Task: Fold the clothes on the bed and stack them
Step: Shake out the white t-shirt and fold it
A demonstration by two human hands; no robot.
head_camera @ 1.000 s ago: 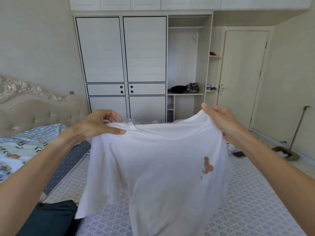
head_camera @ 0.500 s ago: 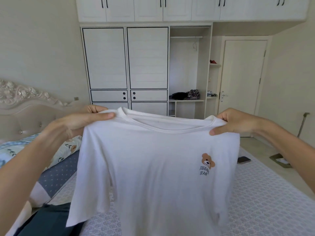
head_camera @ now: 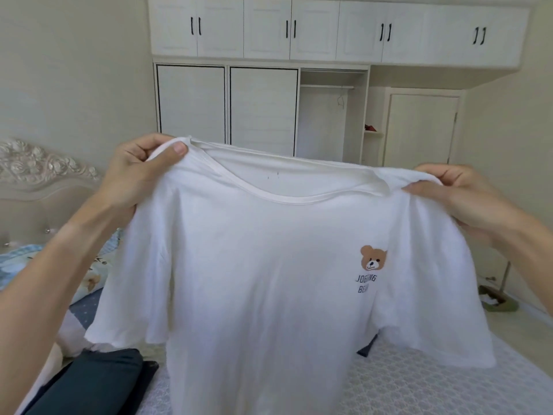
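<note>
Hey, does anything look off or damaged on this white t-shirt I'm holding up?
Mostly fine. The t-shirt hangs straight, the left hand and right hand each pinching a shoulder. The one oddity: a few tiny dark specks just inside the collar, possibly stains or lint; too small to tell.

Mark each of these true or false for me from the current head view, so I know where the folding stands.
1. The white short-sleeved T-shirt hangs in the air, held up at both shoulders. True.
2. Only the left hand holds the shirt. False: the right hand pinches the other shoulder too.
3. The brown bear print faces the camera. True.
4. The shirt is already folded in half. False: it hangs spread open with both sleeves out.
5. A dark teal folded garment lies on the bed at lower left. True.
6. The tall cream door stands open. False: it is closed.
</note>
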